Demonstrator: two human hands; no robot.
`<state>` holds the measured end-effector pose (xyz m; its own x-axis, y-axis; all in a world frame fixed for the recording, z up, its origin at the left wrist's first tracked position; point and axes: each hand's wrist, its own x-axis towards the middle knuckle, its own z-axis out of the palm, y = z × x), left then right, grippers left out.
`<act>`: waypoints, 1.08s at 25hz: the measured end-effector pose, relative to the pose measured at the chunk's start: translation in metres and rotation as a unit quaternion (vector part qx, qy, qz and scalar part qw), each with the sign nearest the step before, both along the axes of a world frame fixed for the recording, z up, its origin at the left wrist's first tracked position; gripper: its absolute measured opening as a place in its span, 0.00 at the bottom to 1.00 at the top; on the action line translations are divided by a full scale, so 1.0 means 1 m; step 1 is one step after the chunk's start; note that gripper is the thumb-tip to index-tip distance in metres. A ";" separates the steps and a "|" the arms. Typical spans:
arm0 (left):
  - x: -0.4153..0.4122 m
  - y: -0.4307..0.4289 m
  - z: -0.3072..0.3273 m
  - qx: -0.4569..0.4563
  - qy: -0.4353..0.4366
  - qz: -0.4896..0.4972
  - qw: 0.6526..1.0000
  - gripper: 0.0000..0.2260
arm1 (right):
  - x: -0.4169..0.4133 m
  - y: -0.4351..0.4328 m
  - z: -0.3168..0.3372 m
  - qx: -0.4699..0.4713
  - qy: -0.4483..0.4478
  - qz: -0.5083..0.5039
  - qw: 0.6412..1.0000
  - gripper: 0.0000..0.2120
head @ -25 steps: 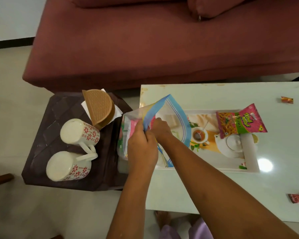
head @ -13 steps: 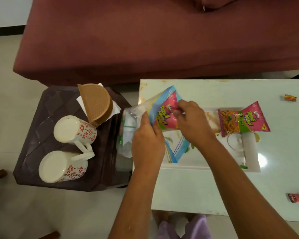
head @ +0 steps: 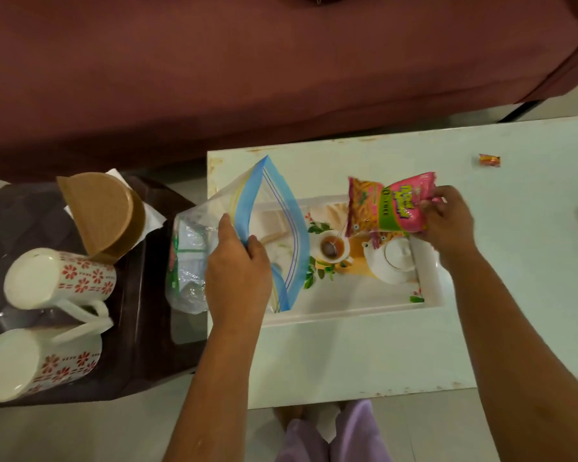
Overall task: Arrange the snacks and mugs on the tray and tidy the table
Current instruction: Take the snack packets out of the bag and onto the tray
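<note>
Dark stool (head: 141, 328), near left corner: we list one flowered mug (head: 30, 365), a second mug (head: 60, 278) just behind it, and a brown napkin holder (head: 101, 211) at the far edge. Our left hand (head: 237, 271) grips the blue rim of the open zip bag (head: 194, 235) at the table's (head: 347, 361) left edge. Our right hand (head: 447, 221) pinches a pink snack packet (head: 391, 208) over the tray's (head: 347, 316) far right corner. A wrapped sweet (head: 489, 160) lies near the table's far edge.

right hand (head: 447, 221) | snack packet (head: 391, 205) out of zip bag (head: 197, 228) | now over tray (head: 347, 316)
</note>
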<state>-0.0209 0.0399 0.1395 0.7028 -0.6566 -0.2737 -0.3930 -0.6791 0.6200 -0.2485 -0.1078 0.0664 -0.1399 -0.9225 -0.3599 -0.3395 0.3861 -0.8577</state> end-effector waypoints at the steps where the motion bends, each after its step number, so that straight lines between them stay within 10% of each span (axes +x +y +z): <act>1: -0.001 -0.001 -0.001 0.000 -0.001 -0.001 1.000 0.20 | 0.003 -0.004 -0.011 0.007 0.022 0.025 0.999 0.07; 27: -0.001 -0.004 -0.017 -0.041 0.031 0.001 0.999 0.19 | 0.075 0.052 0.000 -0.135 0.318 0.036 0.938 0.18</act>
<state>-0.0220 0.0361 0.1226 0.6878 -0.6774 -0.2609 -0.3514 -0.6252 0.6969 -0.1733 -0.0553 0.0668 -0.1809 -0.9832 0.0235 -0.8329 0.1405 -0.5353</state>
